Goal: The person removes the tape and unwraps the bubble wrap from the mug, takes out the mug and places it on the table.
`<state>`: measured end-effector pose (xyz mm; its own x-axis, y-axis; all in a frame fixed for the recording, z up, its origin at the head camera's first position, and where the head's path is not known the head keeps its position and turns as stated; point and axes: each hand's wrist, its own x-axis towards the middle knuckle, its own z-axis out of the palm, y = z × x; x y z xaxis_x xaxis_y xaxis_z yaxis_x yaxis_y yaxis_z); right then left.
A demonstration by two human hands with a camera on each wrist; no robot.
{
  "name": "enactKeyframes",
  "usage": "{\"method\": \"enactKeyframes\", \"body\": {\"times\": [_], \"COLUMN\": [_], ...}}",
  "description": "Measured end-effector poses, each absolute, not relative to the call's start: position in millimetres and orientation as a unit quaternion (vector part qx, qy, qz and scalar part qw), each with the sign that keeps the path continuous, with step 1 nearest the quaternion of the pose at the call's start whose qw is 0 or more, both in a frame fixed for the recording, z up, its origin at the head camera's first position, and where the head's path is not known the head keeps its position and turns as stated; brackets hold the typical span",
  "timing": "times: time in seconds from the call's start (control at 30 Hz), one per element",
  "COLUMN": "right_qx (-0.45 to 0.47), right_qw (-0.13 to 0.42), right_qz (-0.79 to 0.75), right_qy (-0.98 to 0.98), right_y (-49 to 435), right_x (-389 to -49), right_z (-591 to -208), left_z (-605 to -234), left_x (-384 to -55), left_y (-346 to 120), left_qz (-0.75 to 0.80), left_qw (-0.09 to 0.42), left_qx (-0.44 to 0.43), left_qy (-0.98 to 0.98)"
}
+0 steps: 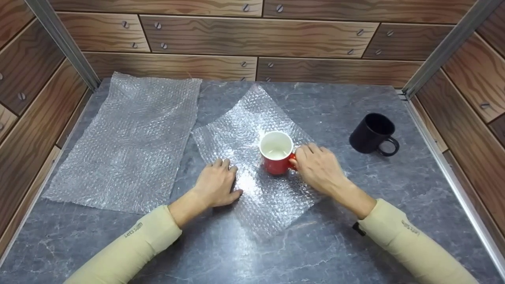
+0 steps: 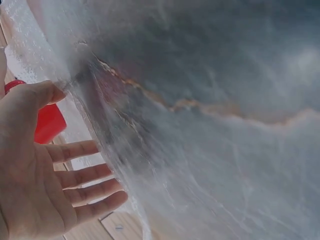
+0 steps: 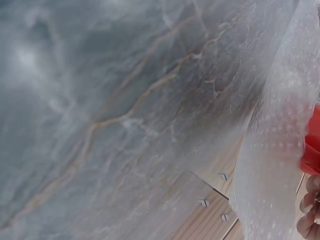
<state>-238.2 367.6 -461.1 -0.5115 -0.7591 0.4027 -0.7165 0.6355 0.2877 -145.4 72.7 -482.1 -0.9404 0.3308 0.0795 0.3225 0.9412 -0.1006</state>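
Note:
A red mug (image 1: 277, 165) with a white inside stands upright on a sheet of bubble wrap (image 1: 252, 114) turned corner-up in the head view. My right hand (image 1: 321, 167) grips the mug's handle, its curled fingers (image 3: 311, 202) showing at the right wrist view's edge beside the red mug (image 3: 314, 142). On the left edge of the same sheet rests my left hand (image 1: 216, 183), thumb spread from the fingers. The left wrist view shows that hand (image 2: 40, 170) with its fingers extended and nothing held in them.
A second, larger bubble wrap sheet (image 1: 130, 138) lies flat at the left of the grey marbled table (image 1: 189, 252). A black mug (image 1: 365, 136) stands upright at the right, handle toward the right. Wood-patterned walls (image 1: 256, 37) and metal posts (image 1: 446, 47) border the table.

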Motion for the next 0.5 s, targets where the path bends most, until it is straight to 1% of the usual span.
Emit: {"method": "enactKeyframes", "body": {"times": [0.23,0.5], "right_qx": [0.417,0.404], "right_qw": [0.279,0.292], "right_qz": [-0.04,-0.029], "right_qy": [-0.864,-0.866], "right_y": [376,390], "right_x": [-237,-237], "right_z": [-462,-459], "left_z": [-480,-480], "left_x": [-148,-151], "left_y": [68,62], "left_qz": [0.057,0.045], "left_qw": [0.023,0.018], "left_qx": [-0.162,-0.163], "left_qy": [-0.985,-0.985]}}
